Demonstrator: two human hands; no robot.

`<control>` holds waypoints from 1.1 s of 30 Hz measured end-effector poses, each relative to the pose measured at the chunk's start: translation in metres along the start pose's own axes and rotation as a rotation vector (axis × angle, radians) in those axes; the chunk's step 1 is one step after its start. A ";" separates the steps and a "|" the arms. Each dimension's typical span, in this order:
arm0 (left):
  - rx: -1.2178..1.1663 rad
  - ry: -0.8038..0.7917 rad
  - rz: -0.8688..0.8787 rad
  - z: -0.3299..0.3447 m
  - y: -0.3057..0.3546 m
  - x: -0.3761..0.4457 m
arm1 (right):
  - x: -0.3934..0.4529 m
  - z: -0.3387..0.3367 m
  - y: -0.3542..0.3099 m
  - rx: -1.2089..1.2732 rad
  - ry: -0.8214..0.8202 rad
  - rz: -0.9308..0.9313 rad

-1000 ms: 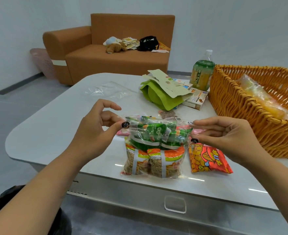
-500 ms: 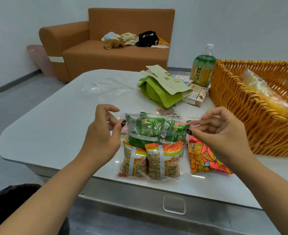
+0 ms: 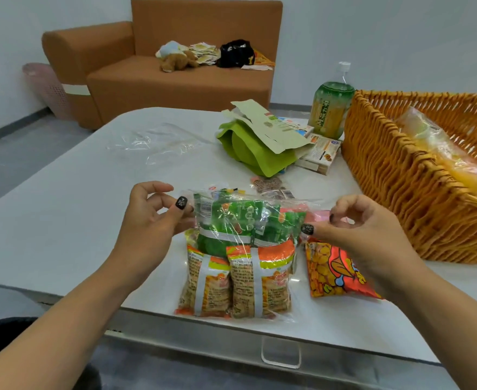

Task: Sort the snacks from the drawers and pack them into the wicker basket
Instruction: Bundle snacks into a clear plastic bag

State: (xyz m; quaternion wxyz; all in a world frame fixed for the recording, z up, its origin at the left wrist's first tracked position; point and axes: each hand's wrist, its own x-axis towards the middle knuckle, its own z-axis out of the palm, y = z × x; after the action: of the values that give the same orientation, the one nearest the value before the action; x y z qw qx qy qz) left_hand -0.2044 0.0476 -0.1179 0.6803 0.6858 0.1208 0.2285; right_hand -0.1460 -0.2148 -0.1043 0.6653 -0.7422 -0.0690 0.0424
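Two hands, left hand and right hand, pinch a clear zip bag of snack packets at table centre. Wicker basket at two o'clock holds one filled bag; loose orange snack packet and others remain unpacked.

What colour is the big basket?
The wicker basket is orange-yellow, seen in the head view.

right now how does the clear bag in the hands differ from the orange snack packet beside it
The clear bag is see-through and holds several green and orange packets; the orange snack packet is one opaque printed pack. The clear bag is pinched at its top corners by the left hand and right hand; the orange snack packet lies flat, unheld. The clear bag looks larger. Both sit near the front edge of the white table.
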 end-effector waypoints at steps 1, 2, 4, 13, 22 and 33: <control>-0.032 -0.004 -0.029 0.000 -0.001 0.001 | 0.002 -0.001 0.002 0.000 -0.023 0.042; -0.060 -0.006 -0.051 0.000 -0.001 0.001 | 0.003 -0.001 0.002 0.010 -0.055 0.086; -0.098 -0.003 -0.073 0.003 -0.002 0.002 | 0.008 -0.002 0.004 0.060 -0.148 0.177; -0.126 0.066 -0.045 0.011 -0.010 0.008 | 0.026 -0.004 0.011 -0.066 -0.245 0.143; -0.214 0.111 -0.005 0.009 -0.014 0.015 | 0.022 0.010 0.012 0.179 -0.215 0.000; -0.047 -0.036 -0.029 -0.001 -0.015 0.013 | 0.017 0.009 0.008 0.249 -0.283 0.049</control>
State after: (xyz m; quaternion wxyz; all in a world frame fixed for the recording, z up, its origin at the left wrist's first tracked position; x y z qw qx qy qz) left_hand -0.1910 0.0554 -0.1309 0.7014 0.6719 0.1132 0.2093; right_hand -0.1307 -0.2042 -0.1128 0.7344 -0.6422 -0.1382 0.1709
